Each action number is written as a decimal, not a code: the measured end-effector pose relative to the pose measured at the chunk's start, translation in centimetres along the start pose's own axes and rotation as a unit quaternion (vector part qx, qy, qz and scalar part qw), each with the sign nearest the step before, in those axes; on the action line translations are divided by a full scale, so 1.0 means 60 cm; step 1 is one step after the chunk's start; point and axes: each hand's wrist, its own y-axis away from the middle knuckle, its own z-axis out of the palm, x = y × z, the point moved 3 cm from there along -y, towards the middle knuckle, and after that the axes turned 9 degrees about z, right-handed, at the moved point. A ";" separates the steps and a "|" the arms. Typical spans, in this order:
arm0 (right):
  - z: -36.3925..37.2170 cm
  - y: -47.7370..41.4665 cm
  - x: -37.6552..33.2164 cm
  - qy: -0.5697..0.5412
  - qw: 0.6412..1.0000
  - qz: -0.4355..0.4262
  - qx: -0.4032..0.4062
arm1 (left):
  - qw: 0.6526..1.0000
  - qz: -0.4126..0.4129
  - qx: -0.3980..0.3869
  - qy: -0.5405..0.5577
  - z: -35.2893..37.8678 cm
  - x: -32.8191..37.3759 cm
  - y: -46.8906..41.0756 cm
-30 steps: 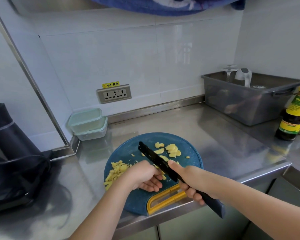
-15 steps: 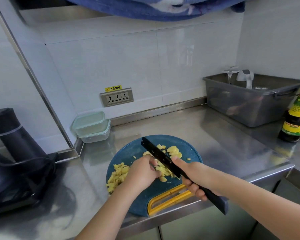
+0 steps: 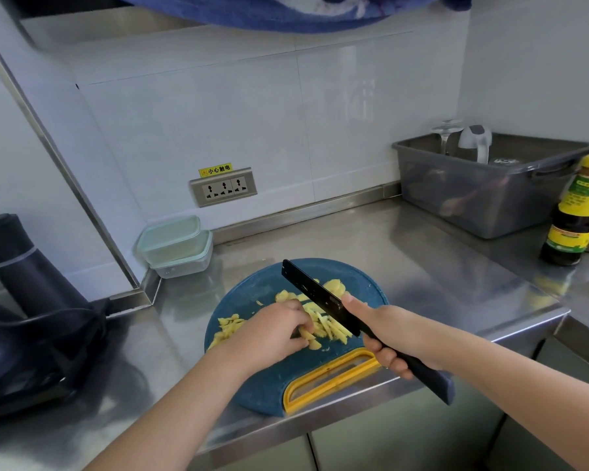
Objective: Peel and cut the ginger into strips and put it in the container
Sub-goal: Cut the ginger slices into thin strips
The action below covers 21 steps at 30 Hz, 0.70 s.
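1 right hand (image 3: pixel 385 338) grips 1 black knife (image 3: pixel 317 294) by the handle, forefinger on the blade's back. 1 left hand (image 3: pixel 272 331) curls its fingers over cut ginger (image 3: pixel 323 329) beside the blade, on 1 blue cutting board (image 3: pixel 252 385). 2 stacked containers (image 3: pixel 176 246) sit well behind. 1 second ago the left hand lay nearer the board's front edge.

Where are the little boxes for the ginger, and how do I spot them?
Start at the steel counter and find the wall socket above it. Below and left of the socket, in the back corner, sit two stacked containers. They are small and clear with pale green lids, unlike the big grey tub.
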 end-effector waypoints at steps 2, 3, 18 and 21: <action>-0.001 0.000 0.003 0.001 1.000 0.000 0.003 | 1.000 0.017 0.006 -0.006 0.003 0.003 0.002; -0.001 0.000 0.004 0.002 1.000 0.002 0.006 | 1.000 0.023 0.011 -0.003 0.006 0.005 0.003; -0.005 -0.001 0.016 0.005 1.000 -0.006 0.018 | 0.996 0.059 0.062 0.002 0.018 0.022 0.011; -0.004 0.000 0.020 0.011 1.000 -0.007 0.021 | 0.996 0.052 0.065 0.017 0.018 0.023 0.014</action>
